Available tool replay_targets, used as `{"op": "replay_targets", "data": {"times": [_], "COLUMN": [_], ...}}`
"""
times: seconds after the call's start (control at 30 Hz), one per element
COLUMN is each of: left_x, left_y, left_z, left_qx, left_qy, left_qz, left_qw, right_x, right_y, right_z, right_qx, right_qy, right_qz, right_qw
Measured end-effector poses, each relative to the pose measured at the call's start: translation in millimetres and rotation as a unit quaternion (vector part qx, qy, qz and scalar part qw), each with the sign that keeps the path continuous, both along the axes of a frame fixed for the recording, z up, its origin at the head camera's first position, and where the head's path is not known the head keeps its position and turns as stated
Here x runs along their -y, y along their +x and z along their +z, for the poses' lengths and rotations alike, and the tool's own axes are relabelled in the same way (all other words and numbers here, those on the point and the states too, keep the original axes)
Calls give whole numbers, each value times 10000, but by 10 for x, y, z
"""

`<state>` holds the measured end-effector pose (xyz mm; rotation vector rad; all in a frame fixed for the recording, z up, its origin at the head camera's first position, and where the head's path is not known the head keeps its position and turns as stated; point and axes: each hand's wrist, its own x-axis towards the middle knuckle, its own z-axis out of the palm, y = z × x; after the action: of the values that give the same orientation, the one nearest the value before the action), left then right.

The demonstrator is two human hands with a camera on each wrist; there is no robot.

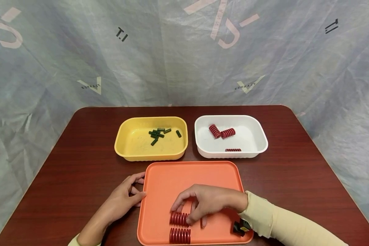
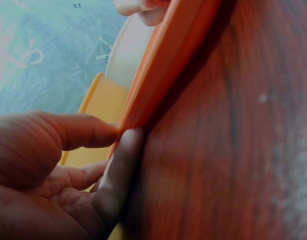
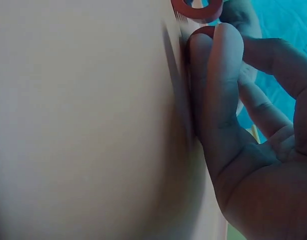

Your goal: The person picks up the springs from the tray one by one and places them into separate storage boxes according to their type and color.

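Observation:
My right hand (image 1: 207, 200) holds a red coil spring (image 1: 178, 218) between thumb and fingers, low over the orange tray (image 1: 163, 184). This spring lies crosswise, just beyond a second red coil spring (image 1: 180, 235) near the tray's front edge. Whether the held one touches the tray is hard to tell. In the right wrist view, the fingers (image 3: 223, 75) hide most of it. At the tray's left side, my left hand (image 1: 121, 198) pinches the rim, and the left wrist view shows the thumb (image 2: 88, 131) against it.
Behind the tray stand a yellow bin (image 1: 150, 158) with several small dark green springs (image 1: 156, 134) and a white bin (image 1: 230, 155) with three red springs (image 1: 228, 133). The dark wooden table (image 1: 64, 164) ends at a hanging grey sheet (image 1: 166, 61).

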<state>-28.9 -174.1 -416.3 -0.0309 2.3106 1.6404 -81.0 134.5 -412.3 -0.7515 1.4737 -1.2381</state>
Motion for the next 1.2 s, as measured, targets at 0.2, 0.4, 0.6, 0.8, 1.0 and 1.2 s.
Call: {"op": "replay_targets", "data": {"times": [0.2, 0.4, 0.6, 0.8, 1.0, 1.2], "left_x": [-1, -1, -2, -1, 0, 5], "left_y": [-1, 0, 6, 15, 14, 10], "left_z": [4, -2, -16, -26, -29, -33], "left_qx": [27, 31, 29, -10, -18, -59], "left_qy": [19, 40, 117, 199, 188, 167], "left_qz": [13, 37, 44, -56, -64, -68], "left_qw": [10000, 10000, 9999, 9998, 9998, 9998], "right_x": [-1, 29, 13, -46, -147, -276], "right_y": [22, 57, 29, -55, -161, -275], "right_z": [32, 53, 44, -11, -100, -60], "right_qx": [-221, -510, -227, 783, 1629, 1876], "right_qy": [83, 161, 66, -228, -621, -1010], "right_qz": [-296, -417, -540, -500, -493, -559], "right_qw": [9993, 9977, 9983, 9954, 9835, 9754]}}
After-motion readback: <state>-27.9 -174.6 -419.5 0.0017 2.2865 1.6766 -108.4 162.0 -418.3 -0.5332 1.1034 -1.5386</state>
